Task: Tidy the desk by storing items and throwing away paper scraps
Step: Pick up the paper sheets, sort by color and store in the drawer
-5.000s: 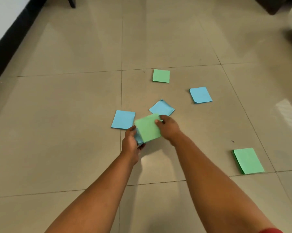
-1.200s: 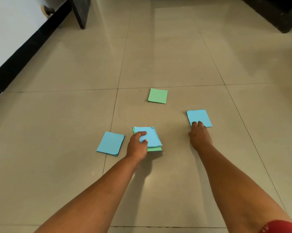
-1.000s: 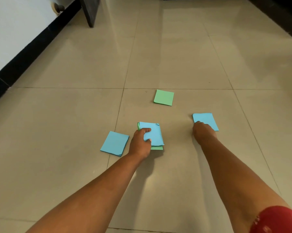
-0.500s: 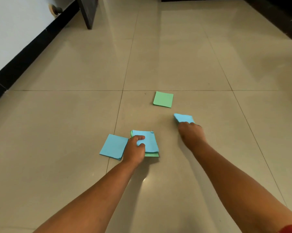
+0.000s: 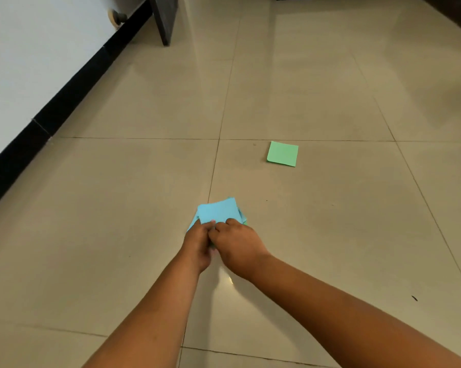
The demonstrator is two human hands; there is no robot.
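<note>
Hands (image 5: 218, 241) now joined on blue stack (image 5: 218, 212), earlier apart.

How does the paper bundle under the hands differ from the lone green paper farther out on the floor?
The paper bundle shows blue on top with a green edge peeking out; the lone green paper is all green. The bundle is several fanned sheets; the green one looks like a single flat piece. The left hand and right hand grip the bundle; nothing touches the green paper. Both are squarish papers on the tiled floor.

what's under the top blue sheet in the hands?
Under the top blue sheet, more blue edges fan out and a green sliver shows at the right. Both hands, left hand and right hand, cover the rest; count unclear.
</note>
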